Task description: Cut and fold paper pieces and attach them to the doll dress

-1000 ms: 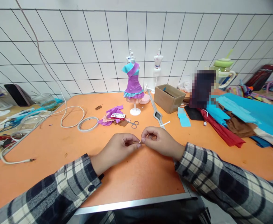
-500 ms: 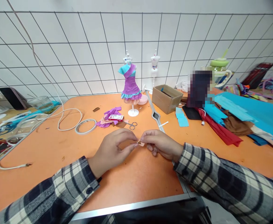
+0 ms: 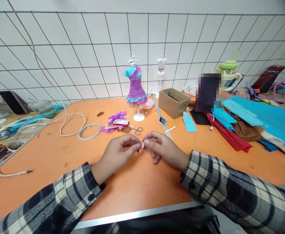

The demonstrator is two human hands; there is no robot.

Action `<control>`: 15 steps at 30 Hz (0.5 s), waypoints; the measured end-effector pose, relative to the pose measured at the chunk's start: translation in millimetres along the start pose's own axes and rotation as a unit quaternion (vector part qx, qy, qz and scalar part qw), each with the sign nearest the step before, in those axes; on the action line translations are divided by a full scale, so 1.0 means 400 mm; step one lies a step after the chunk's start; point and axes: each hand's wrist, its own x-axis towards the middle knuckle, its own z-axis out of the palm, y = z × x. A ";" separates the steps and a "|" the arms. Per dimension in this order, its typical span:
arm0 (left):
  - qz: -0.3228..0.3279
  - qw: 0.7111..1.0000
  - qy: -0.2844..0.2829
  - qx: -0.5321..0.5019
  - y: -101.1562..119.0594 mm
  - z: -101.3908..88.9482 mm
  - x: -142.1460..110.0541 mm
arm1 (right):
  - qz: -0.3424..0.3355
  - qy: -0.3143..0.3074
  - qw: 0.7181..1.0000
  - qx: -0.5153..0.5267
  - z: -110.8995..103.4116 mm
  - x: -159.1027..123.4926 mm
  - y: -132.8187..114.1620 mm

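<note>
Between my fingertips is a small peach-coloured scrap (image 3: pixel 142 145), crepe paper by its look, with a thin strip hanging down. My left hand (image 3: pixel 120 152) pinches it from the left, thumb against forefinger. From the other side, my right hand (image 3: pixel 165 148) grips it with thumb and forefinger, the remaining fingers curled below. Both hands are held over the orange table (image 3: pixel 132 185). Just beyond them lie small scissors (image 3: pixel 138 130), partly under a heap of purple and peach scraps (image 3: pixel 113 123). A mini dress form in a purple and blue dress (image 3: pixel 136 87) stands behind.
A bare dress form (image 3: pixel 161 66) and an open cardboard box (image 3: pixel 174 103) stand near the tiled wall. A tape roll (image 3: pixel 89 132) and white cable (image 3: pixel 69 134) lie left. Folded coloured crepe sheets (image 3: pixel 244 113) and a lidded mug (image 3: pixel 230 76) are at the right.
Both hands have shifted slightly up and left with the peach scrap. The scrap has turned, and my right thumb now lies across its right side.
</note>
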 end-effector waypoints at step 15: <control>-0.090 0.985 -0.009 -0.149 -0.001 0.005 0.006 | 0.022 0.025 0.999 0.021 -0.001 -0.002 -0.003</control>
